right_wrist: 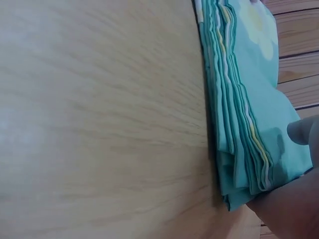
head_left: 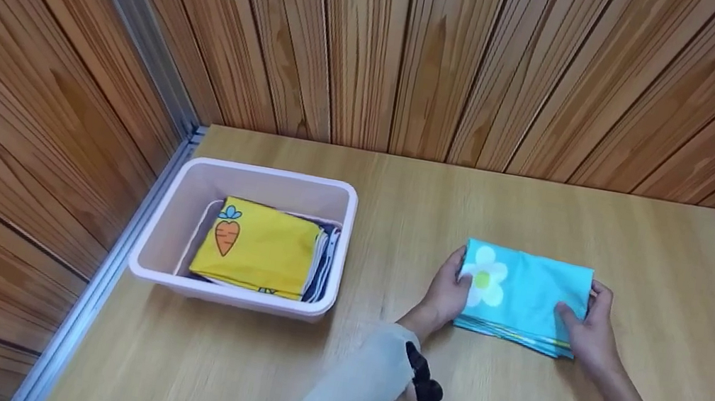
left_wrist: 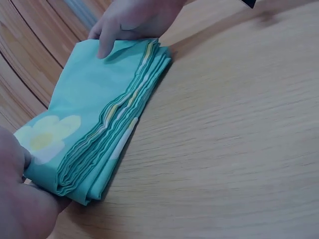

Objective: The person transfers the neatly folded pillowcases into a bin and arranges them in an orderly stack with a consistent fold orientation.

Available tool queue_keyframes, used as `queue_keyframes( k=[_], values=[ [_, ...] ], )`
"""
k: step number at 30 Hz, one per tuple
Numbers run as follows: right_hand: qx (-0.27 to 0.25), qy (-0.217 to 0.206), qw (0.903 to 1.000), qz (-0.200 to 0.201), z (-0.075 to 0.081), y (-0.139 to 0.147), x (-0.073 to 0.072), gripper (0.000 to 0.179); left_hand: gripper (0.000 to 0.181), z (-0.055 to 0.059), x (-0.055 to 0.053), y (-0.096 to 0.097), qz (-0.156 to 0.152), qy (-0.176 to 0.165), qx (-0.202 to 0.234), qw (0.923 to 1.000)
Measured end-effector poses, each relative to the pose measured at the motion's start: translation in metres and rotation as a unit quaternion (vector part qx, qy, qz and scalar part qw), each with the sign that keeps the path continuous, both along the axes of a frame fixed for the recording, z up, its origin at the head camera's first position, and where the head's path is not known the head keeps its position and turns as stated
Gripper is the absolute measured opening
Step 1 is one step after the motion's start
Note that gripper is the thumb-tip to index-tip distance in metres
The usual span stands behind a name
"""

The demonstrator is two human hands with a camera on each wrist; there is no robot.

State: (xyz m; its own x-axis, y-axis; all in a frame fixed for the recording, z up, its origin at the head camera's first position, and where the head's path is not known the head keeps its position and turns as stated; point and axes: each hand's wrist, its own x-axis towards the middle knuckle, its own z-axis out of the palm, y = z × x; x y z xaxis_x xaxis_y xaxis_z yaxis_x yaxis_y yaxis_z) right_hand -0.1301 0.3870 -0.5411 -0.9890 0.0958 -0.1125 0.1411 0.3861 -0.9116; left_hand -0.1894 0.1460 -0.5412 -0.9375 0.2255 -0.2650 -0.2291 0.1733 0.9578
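Note:
A folded turquoise cloth (head_left: 533,289) with a white flower print is gripped at both short ends, on the right part of the table. My left hand (head_left: 447,290) holds its left end, thumb on top beside the flower and fingers at the edge and underneath. At the opposite end, my right hand (head_left: 594,335) pinches the cloth with the thumb on its upper face; most of those fingers are hidden. Many stacked layers show along the near edge of the folded cloth (left_wrist: 112,129) in the left wrist view. The right wrist view shows the same layered edge (right_wrist: 237,109) close to the tabletop.
A pale pink plastic bin (head_left: 254,173) stands on the left of the wooden table (head_left: 430,197). Inside lies a folded yellow cloth (head_left: 275,245) with a carrot print, on top of dark and white folded fabric (head_left: 322,267). Wood-panelled walls (head_left: 368,44) border the back and sides.

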Motion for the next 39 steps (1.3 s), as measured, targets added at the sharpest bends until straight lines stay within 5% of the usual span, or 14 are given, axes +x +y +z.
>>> queue_keyframes(
  k=[8,14,22,39],
  values=[
    [0.060,0.032,0.9976,0.011,-0.004,-0.002,-0.001,0.106,0.091,-0.002,0.003,0.003,-0.047,0.063,-0.091,0.9928],
    [0.096,0.042,0.9939,0.036,-0.007,-0.001,-0.001,0.085,0.089,-0.003,0.003,0.002,-0.070,0.067,-0.116,0.9885],
    [0.069,0.044,0.9952,0.052,-0.012,0.002,0.001,0.053,0.079,-0.004,0.004,0.000,-0.087,0.047,-0.121,0.9878],
    [0.021,0.004,0.9983,0.054,-0.015,0.009,0.002,0.044,0.073,-0.005,0.000,-0.005,-0.085,0.019,-0.109,0.9902]
  ],
)
